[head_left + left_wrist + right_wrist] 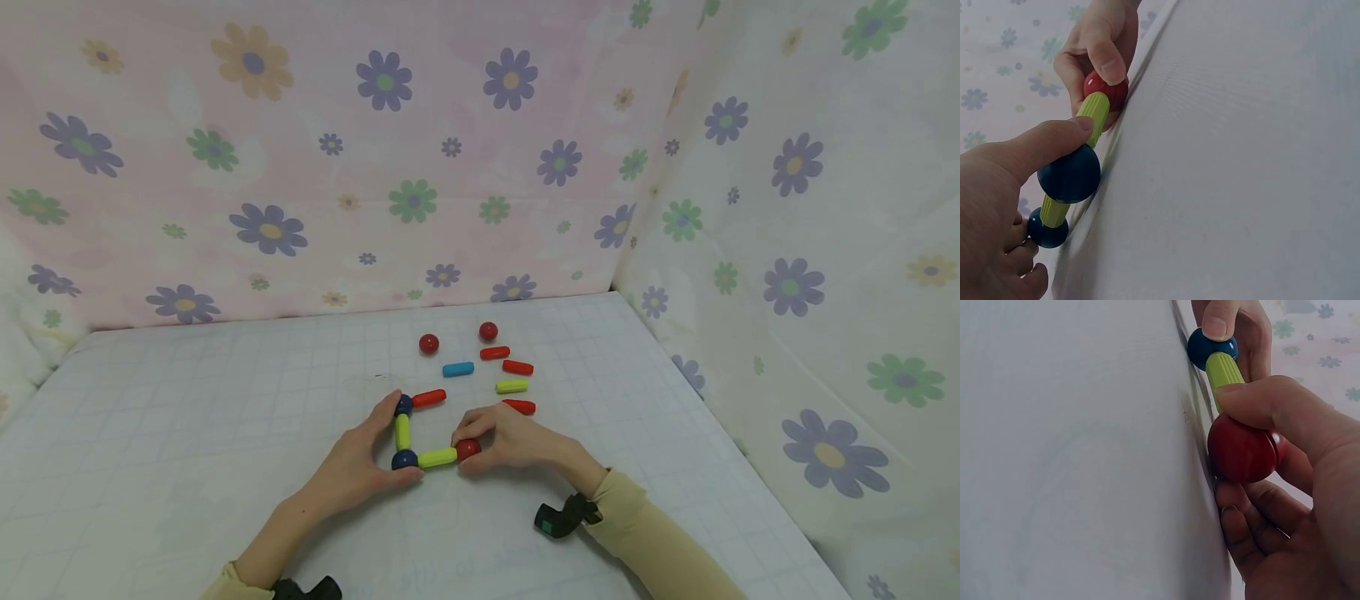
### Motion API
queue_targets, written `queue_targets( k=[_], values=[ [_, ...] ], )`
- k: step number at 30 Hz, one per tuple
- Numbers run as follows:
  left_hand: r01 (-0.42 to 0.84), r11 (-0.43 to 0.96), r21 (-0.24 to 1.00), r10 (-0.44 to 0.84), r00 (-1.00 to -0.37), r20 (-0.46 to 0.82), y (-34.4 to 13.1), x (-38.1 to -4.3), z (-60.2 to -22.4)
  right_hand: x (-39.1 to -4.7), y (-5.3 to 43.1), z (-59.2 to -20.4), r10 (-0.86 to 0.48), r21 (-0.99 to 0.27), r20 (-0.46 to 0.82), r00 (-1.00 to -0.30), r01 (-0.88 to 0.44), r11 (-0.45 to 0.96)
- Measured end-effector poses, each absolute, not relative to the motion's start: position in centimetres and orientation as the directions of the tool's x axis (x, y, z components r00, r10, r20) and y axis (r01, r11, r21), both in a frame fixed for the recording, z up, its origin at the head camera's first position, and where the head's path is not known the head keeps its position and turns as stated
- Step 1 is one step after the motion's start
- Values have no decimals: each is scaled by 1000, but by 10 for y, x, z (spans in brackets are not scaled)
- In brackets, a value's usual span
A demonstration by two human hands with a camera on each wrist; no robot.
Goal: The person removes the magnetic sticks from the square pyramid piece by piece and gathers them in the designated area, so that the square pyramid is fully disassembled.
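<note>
Item, I logged: an open frame (pixel 402 432) of two blue balls (pixel 405 460), two yellow-green rods (pixel 437 458) and a red rod (pixel 430 398), at the near middle of the table (pixel 187 433).
Item: left hand (pixel 347 468), fingers grasping the frame across both blue balls.
Item: right hand (pixel 515 437), fingers grasping a red ball (pixel 468 449) at the near rod's right end.
Item, loose beyond: two red balls (pixel 428 344), a blue rod (pixel 458 369), three red rods (pixel 517 367), one yellow-green rod (pixel 512 387).
Risk, I judged: a sideways tug from the right could have parted ball and rod; too hard a left squeeze could have skewed the corner.
</note>
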State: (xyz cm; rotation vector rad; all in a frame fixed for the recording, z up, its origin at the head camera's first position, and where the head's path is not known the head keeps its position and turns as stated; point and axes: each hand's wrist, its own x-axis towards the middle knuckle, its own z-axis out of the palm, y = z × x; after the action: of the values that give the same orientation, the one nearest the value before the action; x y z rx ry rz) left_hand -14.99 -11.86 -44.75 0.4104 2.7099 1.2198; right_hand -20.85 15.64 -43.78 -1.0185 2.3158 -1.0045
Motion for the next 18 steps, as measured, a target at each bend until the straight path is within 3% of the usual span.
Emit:
queue_targets(
  k=[18],
  values=[
    [184, 639, 747, 299, -954, -21, -117, -150, -448, -210, 156, -444, -765, -736, 23, -644, -529, 423]
  ],
)
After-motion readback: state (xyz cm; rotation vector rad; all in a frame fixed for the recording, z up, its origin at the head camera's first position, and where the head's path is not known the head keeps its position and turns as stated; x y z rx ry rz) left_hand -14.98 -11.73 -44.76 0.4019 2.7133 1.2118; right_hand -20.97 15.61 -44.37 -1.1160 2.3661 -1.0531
